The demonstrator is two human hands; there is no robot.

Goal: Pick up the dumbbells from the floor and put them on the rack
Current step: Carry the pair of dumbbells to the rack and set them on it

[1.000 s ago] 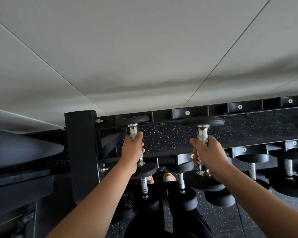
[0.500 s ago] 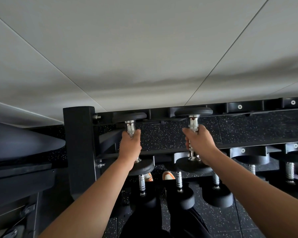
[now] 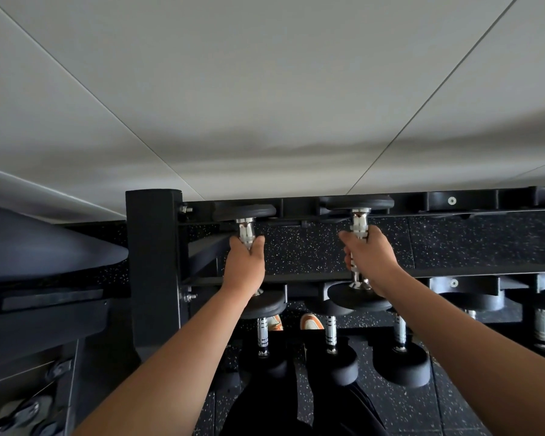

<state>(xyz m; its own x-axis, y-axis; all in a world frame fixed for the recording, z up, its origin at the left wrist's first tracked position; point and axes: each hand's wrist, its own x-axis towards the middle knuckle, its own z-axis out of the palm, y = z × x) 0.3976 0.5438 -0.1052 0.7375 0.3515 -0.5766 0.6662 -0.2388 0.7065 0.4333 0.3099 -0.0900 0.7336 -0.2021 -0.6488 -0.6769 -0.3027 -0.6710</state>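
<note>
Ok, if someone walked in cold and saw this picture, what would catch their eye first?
Two bare arms reaching in, the left hand and the right hand each wrapped round the chrome handle of a black dumbbell at the top tier of the rack. Below hang more racked dumbbells, with orange-and-white shoes on the speckled floor.

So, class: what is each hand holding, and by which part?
Left hand grips one dumbbell by its chrome handle; right hand grips another dumbbell the same way, between the black end weights.
</note>
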